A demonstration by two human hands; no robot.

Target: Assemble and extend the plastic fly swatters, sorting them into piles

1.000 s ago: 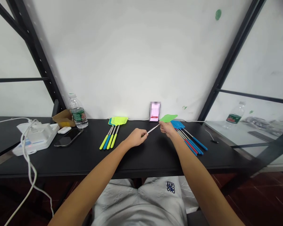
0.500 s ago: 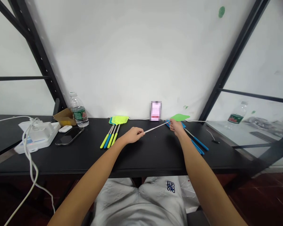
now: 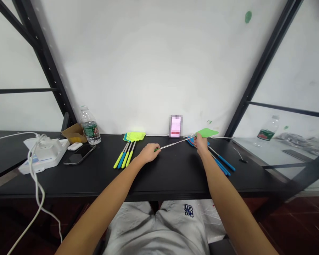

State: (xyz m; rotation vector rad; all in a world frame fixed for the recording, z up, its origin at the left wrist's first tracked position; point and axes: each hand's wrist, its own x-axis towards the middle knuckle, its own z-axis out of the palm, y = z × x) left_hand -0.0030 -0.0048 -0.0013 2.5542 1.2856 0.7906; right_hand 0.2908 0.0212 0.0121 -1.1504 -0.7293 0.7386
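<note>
Between my hands stretches a green fly swatter with a thin metal shaft. My left hand is closed round its handle end, where a bit of green shows. My right hand pinches the shaft close to the green head. Under and beside my right hand lie several blue fly swatters, their handles pointing toward the front right. Left of my left hand is a row of fly swatters with yellow-green and blue handles, their yellow-green heads near the wall.
A water bottle, a cardboard box, a dark phone, a white case and a white power strip with cables stand left. A blurred upright screen leans at the wall. Black frame posts flank the black table.
The green swatter has shifted slightly to the right, along with my right hand. Green now shows at my left hand's fingertips, where only the metal shaft showed before.
</note>
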